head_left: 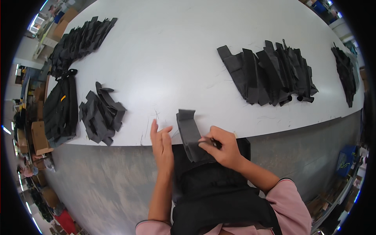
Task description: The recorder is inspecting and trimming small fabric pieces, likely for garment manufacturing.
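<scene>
A dark grey fabric piece with a folded top end lies over the table's front edge, its lower part on black material at my lap. My right hand is closed on a small black tool, whose kind I cannot make out. Its thumb and fingertips are at the right side of the fabric piece, slightly blurred. To the left, my left hand is held open with fingers apart, touching nothing that I can see. A black bag or apron covers my lap below both hands.
Loose threads lie on the white table. A large pile of dark fabric pieces is at right, a smaller pile at left, another far left. A black backpack lies by the left edge; dark fabric sits far right.
</scene>
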Available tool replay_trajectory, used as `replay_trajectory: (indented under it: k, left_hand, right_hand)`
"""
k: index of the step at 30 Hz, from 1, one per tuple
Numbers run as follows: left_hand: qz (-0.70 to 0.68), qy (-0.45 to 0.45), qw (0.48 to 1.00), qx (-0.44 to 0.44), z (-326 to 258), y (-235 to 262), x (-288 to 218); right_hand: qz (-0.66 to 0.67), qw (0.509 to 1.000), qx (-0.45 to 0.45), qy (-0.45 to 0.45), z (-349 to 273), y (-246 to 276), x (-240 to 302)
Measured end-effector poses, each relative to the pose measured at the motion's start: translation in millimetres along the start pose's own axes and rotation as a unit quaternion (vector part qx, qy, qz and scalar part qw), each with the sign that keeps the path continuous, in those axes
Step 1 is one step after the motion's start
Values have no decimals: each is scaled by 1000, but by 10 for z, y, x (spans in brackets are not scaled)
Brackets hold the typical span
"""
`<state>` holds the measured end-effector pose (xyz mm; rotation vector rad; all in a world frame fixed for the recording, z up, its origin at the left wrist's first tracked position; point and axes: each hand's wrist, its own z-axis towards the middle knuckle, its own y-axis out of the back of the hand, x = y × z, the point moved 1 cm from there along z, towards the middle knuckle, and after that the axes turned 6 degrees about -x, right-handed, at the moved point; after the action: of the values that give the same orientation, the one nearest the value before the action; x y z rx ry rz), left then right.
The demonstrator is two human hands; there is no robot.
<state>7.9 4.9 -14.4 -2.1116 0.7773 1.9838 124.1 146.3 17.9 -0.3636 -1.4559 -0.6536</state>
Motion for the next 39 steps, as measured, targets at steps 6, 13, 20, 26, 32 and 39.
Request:
replay_trajectory:
  k: [6,13,20,26,32,39]
  left_hand:
    - [-91,67,991,76,-251,-84,-323]
    - [-141,139,979,49,-168,-143,-239]
    - [-153,153,976,35,-172,-217,-238]
    - [-157,154,975,31,-191,-239,-247]
    - [-107,127,986,34,-191,-237,-285]
    - [-25,62,998,10,-182,-267,-183]
  right_hand:
    - [186,944,99,-255,96,-106,-203]
    - [-40,996,-65,-54,-102,0,-160]
    - [-244,955,-58,161,-68,88,-102]
    - [-290,938,-59,178,-55,66,-106]
    - [-201,972,-63,106,-94,95,-61]
    - [-165,983,-40,67,-92,66,25]
